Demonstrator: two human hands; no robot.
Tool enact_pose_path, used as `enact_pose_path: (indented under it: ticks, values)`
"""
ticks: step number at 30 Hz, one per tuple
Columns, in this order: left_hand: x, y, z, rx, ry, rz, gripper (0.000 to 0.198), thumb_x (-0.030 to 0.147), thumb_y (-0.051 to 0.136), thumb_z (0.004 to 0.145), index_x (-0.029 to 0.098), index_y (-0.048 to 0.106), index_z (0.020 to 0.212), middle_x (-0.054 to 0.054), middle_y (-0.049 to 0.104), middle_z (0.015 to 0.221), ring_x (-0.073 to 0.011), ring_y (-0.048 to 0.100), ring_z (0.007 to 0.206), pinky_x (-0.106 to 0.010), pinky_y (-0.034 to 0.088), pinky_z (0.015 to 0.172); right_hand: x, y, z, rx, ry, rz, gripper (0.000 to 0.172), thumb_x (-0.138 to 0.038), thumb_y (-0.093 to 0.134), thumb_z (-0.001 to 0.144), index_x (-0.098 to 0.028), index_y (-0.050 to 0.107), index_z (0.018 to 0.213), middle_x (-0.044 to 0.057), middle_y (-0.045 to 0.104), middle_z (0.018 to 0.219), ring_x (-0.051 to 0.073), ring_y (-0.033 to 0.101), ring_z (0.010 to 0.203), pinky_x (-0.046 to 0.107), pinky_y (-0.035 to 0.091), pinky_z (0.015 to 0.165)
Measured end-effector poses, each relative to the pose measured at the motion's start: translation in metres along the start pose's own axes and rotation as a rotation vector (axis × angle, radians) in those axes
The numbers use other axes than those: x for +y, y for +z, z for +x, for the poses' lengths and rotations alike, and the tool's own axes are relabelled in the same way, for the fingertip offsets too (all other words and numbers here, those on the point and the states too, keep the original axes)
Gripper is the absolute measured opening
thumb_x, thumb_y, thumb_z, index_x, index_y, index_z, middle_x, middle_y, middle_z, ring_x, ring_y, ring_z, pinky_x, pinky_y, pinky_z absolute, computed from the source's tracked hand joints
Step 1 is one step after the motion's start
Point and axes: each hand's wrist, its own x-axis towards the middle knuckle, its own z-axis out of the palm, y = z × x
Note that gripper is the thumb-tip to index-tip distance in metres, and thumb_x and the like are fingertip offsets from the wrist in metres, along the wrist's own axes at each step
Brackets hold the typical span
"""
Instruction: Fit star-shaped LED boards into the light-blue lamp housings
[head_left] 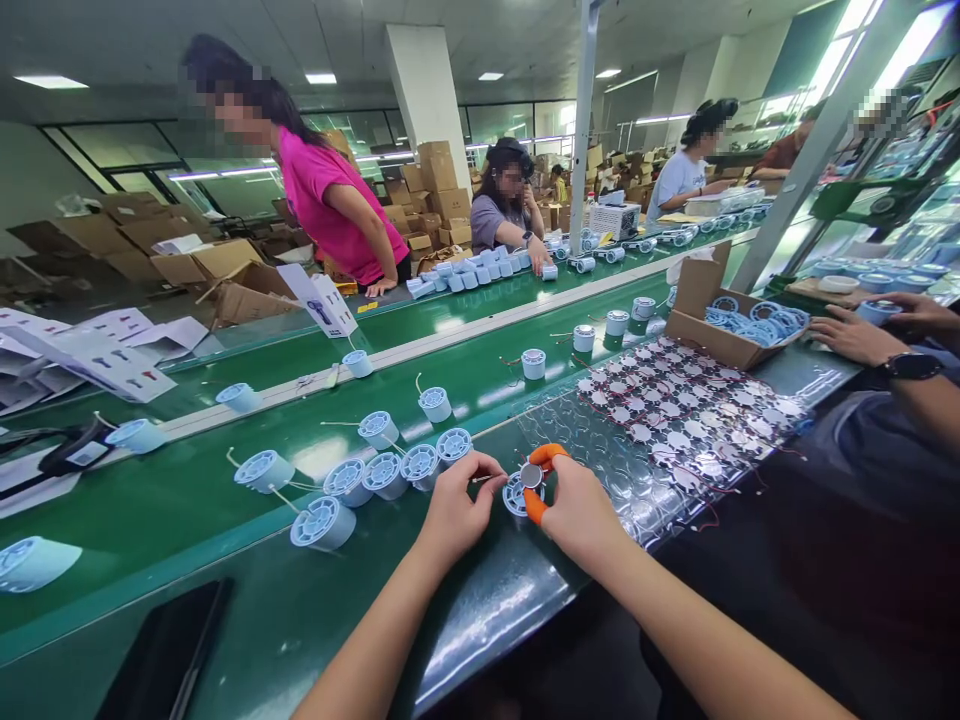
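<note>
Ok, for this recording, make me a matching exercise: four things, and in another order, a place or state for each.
Things:
1. left hand
2. right hand
3. phone
4. cardboard box right of the hands

Places or states:
A. lower left of the picture
B. orange covers on fingertips
C. holding blue rings
D. fingertips uncovered

Pairs: 1-D, 2-B, 3-A, 4-C
</note>
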Motion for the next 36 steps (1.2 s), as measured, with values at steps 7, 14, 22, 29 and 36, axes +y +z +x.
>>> enact_pose_path:
  ticks: [7,14,22,29,36]
  values:
    - [0.001,-0.003,-0.001,-0.039,0.020,-0.050,0.006,0.024,0.062,0.090,0.019,0.060,0.093,-0.003,0.065,0.091,-0.0157,0.064,0.084,-0.030,0.055,0.081,0.004,0.002,0.001,-0.002,-0.011,0.005,0.029,-0.018,0.062,0.078,-0.023,0.059,0.106,0.003,0.070,0.095,0.013,0.055,0.056,0.026,0.042,0.060]
    - [0.004,0.005,-0.003,-0.037,-0.078,-0.138,0.014,0.021,0.066,0.086,0.019,0.060,0.098,-0.001,0.066,0.089,-0.0155,0.066,0.083,-0.028,0.056,0.077,0.005,0.002,0.000,-0.010,-0.006,-0.003,0.029,-0.020,0.062,0.078,-0.022,0.059,0.107,0.002,0.069,0.095,0.013,0.053,0.055,0.027,0.042,0.060]
    - [-0.011,0.013,-0.004,0.022,0.247,0.108,0.033,0.001,0.043,0.086,0.020,0.059,0.108,-0.005,0.067,0.098,-0.0157,0.065,0.086,-0.028,0.054,0.077,0.006,0.002,0.002,-0.021,-0.005,-0.013,0.028,-0.020,0.063,0.078,-0.022,0.059,0.106,0.003,0.070,0.094,0.012,0.049,0.052,0.027,0.040,0.059]
    - [-0.007,0.014,-0.003,-0.011,-0.060,0.176,0.025,-0.004,0.045,0.076,0.020,0.049,0.082,0.003,0.056,0.071,-0.0123,0.054,0.066,-0.021,0.043,0.063,0.010,0.005,0.001,-0.014,-0.004,-0.030,0.030,-0.020,0.064,0.077,-0.023,0.058,0.106,0.001,0.070,0.094,0.012,0.050,0.053,0.027,0.039,0.059]
    - [-0.005,0.020,-0.004,-0.078,-0.152,0.140,0.025,-0.004,0.046,0.073,0.018,0.058,0.077,0.003,0.060,0.069,-0.0126,0.054,0.065,-0.021,0.039,0.060,0.007,0.004,0.002,-0.024,-0.002,-0.038,0.027,-0.019,0.063,0.077,-0.021,0.060,0.104,0.004,0.069,0.095,0.015,0.056,0.061,0.029,0.041,0.063]
